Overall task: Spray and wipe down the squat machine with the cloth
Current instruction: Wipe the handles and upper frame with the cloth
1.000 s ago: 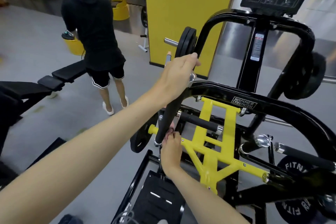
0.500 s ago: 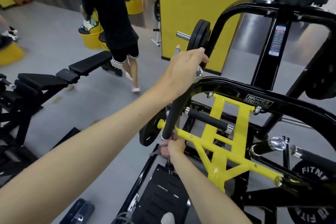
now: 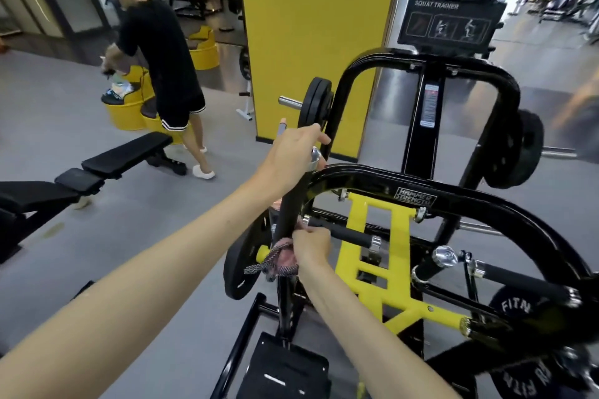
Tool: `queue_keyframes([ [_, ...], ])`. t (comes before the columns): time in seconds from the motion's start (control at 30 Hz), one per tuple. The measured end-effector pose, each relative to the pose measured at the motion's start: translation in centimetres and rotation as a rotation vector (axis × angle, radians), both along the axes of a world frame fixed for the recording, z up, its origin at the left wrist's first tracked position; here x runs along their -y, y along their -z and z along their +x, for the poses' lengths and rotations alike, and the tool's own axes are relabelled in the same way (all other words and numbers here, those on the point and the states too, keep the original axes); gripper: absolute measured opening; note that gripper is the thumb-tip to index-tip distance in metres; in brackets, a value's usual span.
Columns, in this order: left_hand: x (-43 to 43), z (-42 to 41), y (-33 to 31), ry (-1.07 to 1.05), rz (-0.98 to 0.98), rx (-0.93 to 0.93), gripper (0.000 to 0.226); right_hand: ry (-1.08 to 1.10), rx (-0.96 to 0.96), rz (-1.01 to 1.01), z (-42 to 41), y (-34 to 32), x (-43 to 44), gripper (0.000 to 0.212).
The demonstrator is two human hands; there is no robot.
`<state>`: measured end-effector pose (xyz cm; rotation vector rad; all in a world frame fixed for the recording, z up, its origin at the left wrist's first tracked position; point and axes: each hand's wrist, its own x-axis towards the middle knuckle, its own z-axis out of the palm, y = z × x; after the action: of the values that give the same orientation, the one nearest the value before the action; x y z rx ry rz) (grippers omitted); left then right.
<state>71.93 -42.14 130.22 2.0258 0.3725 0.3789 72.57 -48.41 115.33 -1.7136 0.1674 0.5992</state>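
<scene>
Nearest the camera: black foot plate (image 3: 285, 369) at the base of the squat machine (image 3: 372, 178), both bare forearms reaching over it. Right hand (image 3: 312, 251) is low on the upright handle (image 3: 290, 214); its fingers (image 3: 315, 232) are curled and pinch the cloth (image 3: 275, 264), pressing it against the bar. The cloth is pinkish with dark striped edges, bunched, with 1 corner hanging free to the left. Left hand (image 3: 290, 155) is higher, by the chrome cap at the handle's top end, fingers (image 3: 319, 137) curled tight. A grey, pink-tipped part pokes up above the fist and a pink bit shows below the wrist; this reads as the spray bottle (image 3: 281, 128), held upright in that fist, though most of it is hidden. Whether the fist also bears on the handle cannot be told. Judged progress: wiping under way on 1 handle, lower section. No wet film or streaks can be made out, so what has already been cleaned cannot be told. The other handles, yellow linkage (image 3: 356, 236), curved black frame and foot plate look like work left. Further out: loaded weight plate (image 3: 316, 104), "SQUAT TRAINER" placard (image 3: 450, 24), a black bench (image 3: 126, 155), and another person (image 3: 162, 58) bent over yellow tubs.
</scene>
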Motion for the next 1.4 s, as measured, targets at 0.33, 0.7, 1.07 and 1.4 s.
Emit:
queue_keyframes([
  [0.33, -0.5, 0.0, -0.5, 0.055, -0.081, -0.057, 0.04, 0.029, 0.129, 0.294, 0.7, -12.8, 3.7, 0.022],
  [0.7, 0.0, -2.3, -2.9, -0.232, 0.055, 0.357, 0.039, -0.032, 0.56, 0.347, 0.9, -19.9, 5.7, 0.037],
  [1.07, -2.0, -6.1, -4.8, -0.062, -0.814, 0.341, 0.023, -0.265, 0.864, 0.383, -1.5, -20.2, 2.4, 0.035],
  [1.4, -8.6, -9.3, 14.9, -0.31, -0.507, -0.386, 0.02, -0.307, 0.707, 0.13, -1.1, -3.9, 2.2, 0.095],
])
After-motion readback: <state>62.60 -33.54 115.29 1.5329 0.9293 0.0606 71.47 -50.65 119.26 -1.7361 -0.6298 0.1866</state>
